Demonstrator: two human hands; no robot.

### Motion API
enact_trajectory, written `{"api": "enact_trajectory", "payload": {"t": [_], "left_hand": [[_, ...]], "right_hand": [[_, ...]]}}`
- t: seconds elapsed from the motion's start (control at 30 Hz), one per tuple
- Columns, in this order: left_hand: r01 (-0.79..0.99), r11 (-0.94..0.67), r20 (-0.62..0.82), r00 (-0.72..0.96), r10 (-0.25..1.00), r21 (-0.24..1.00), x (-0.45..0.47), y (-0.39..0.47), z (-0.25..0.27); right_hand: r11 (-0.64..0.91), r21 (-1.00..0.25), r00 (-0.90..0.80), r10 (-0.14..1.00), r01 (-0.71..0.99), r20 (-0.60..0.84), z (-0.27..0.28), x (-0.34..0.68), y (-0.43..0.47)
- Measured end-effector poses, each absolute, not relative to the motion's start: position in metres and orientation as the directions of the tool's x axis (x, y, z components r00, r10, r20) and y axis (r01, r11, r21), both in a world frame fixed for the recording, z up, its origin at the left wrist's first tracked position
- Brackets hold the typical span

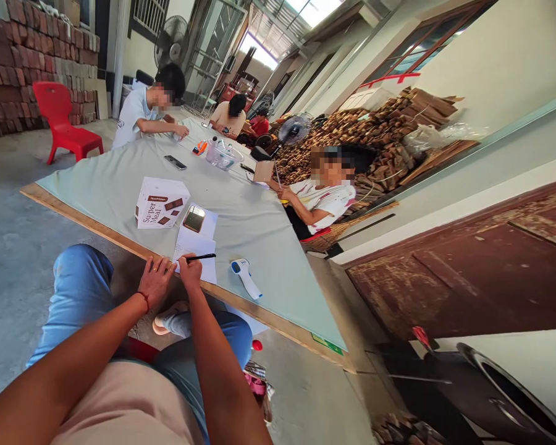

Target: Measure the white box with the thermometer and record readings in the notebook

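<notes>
My right hand (189,272) is closed round a black pen (206,256), held over a white sheet of paper (205,267) at the table's near edge. Just left of it, my left hand (157,278) rests on the wooden edge by the paper's corner, fingers laid out and holding nothing. Beyond the hands, a phone (194,219) lies on the upper part of the papers. A white box (161,204) printed "Super Meal" stands to the left of the phone. To the right lies a white and blue infrared thermometer (246,278).
The cloth-covered table (278,266) stretches away from me. Farther along are another phone (175,162) and a clear plastic basket (223,154). Several people sit around it, one holding a cardboard piece (263,172). A red chair (65,123) stands left; stacked firewood (384,136) lies right.
</notes>
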State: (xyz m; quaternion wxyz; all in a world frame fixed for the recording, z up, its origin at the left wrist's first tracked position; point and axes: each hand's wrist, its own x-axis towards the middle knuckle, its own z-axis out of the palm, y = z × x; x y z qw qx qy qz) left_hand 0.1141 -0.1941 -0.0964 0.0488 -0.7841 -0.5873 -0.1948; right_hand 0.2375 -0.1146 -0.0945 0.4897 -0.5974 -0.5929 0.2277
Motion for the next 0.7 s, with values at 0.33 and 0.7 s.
{"api": "enact_trajectory", "payload": {"t": [0.33,0.7], "left_hand": [[0.935,-0.316,0.367,0.239,0.899,0.164,0.1131,-0.1941,-0.0974],[0.939,-0.302,0.356,0.23,0.906,0.162,0.114,-0.1937,-0.0964]], "right_hand": [[0.177,-0.868,0.224,0.924,0.464,0.309,-0.0962,0.2388,-0.114],[0.154,-0.849,0.238,0.921,0.505,0.308,-0.097,0.2377,-0.1131]]}}
